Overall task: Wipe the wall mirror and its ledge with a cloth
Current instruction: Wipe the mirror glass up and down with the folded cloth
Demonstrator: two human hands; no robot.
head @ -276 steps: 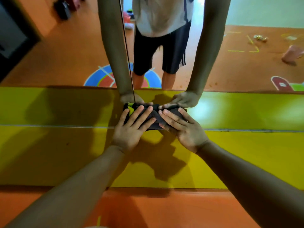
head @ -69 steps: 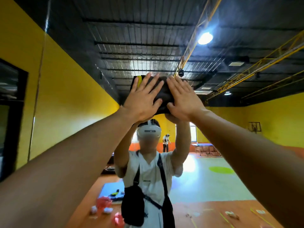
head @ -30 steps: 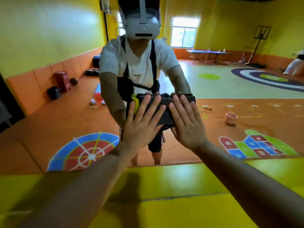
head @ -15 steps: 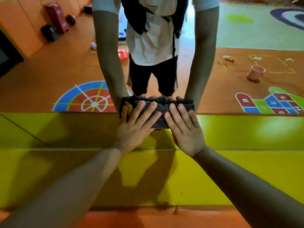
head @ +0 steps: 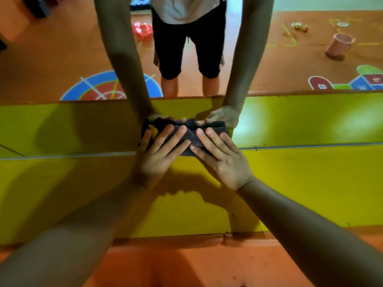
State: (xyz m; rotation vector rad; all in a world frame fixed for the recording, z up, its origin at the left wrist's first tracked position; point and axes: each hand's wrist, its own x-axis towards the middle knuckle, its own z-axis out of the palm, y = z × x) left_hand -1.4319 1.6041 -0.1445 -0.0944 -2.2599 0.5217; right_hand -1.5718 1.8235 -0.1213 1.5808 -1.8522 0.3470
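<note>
A dark grey cloth (head: 187, 131) with a yellow patch at its left end lies bunched against the bottom of the wall mirror (head: 62, 59), just above the mirror's thin lower ledge (head: 300, 146). My left hand (head: 157, 156) presses flat on the cloth's left half, fingers spread. Pressed on its right half is my right hand (head: 221, 160), fingertips nearly touching the left hand's. The mirror reflects both arms, hands and the cloth from the other side.
Below the ledge runs a yellow wall panel (head: 310, 183), then an orange base strip (head: 186, 264). In the mirror I see the reflection of my legs, an orange floor with painted game markings and a pink cup (head: 337, 45).
Both hands have slid the cloth down the mirror from mid height to its bottom edge. My view has tilted down with them.
</note>
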